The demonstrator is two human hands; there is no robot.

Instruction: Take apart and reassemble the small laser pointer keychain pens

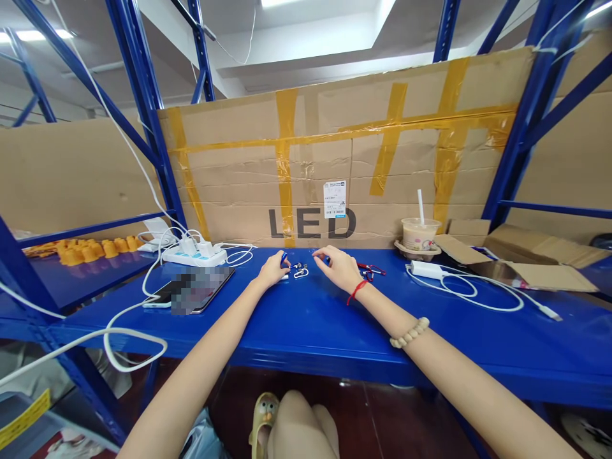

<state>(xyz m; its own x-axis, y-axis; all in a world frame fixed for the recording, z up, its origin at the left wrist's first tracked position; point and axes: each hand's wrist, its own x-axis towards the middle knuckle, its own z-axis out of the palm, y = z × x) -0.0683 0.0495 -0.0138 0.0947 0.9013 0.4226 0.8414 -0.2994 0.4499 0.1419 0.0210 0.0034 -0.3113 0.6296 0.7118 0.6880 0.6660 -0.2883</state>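
My left hand (272, 270) is closed around a small blue object (284, 257), probably a metal clip; the fingers hide most of it. A small white piece shows below those fingers. My right hand (340, 268) hovers over the blue shelf with thumb and forefinger apart, and I see nothing held in it. Between the hands lie a silver carabiner (301, 273) and several tiny metal parts (299, 265). Just beyond my right wrist is a red carabiner (375, 268), partly hidden by the hand.
Left on the shelf (306, 325) are phones (201, 290) and a power strip (194, 256) with white cables. To the right stand a drink cup with a straw (421, 233), a white adapter (427, 269) and an opened carton (535, 264). Cardboard (229, 185) walls the back.
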